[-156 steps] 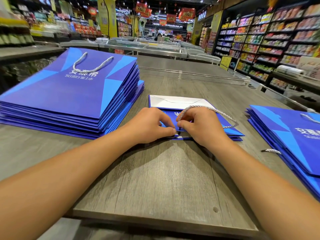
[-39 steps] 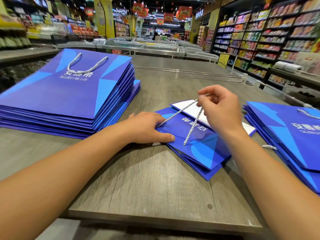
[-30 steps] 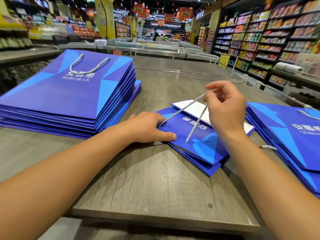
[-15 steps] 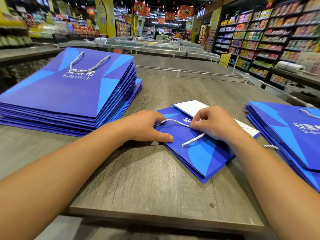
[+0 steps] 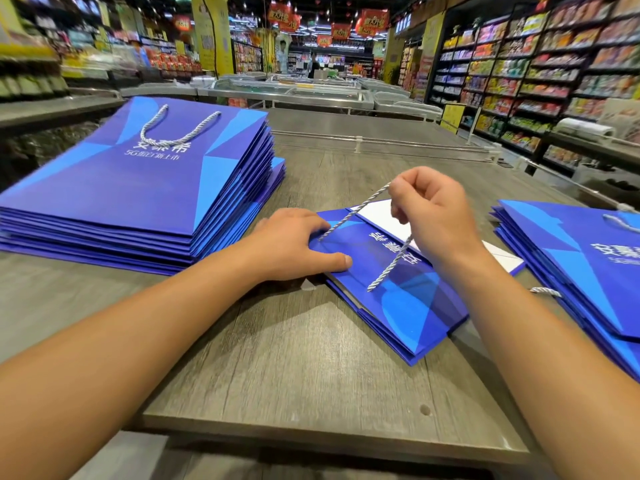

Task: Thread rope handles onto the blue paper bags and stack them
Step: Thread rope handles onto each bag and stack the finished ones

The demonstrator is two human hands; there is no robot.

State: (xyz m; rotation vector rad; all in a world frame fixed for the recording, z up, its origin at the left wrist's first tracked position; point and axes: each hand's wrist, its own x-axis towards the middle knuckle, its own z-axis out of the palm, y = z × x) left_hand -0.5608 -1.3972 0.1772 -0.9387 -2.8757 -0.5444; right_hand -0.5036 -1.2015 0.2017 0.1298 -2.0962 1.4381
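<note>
R hand (image 5: 436,220) grip pinches rope (image 5: 389,263); L hand (image 5: 294,247) flat on bag (image 5: 408,299), holes hidden.

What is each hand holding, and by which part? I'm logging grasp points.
The right hand pinches the twisted white rope handle partway along, lifted above the flat blue paper bag. The left hand holds nothing, pressing that bag's edge down.

Flat blue bag (image 5: 398,289) lies askew between 2 stacks; its silver rope (image 5: 349,216) rises taut.

The flat paper bag (image 5: 398,292) is deep blue with light blue shapes and white letters. The twisted rope (image 5: 389,266) is silver-white. The wooden counter (image 5: 294,368) is grey with grain.
</note>
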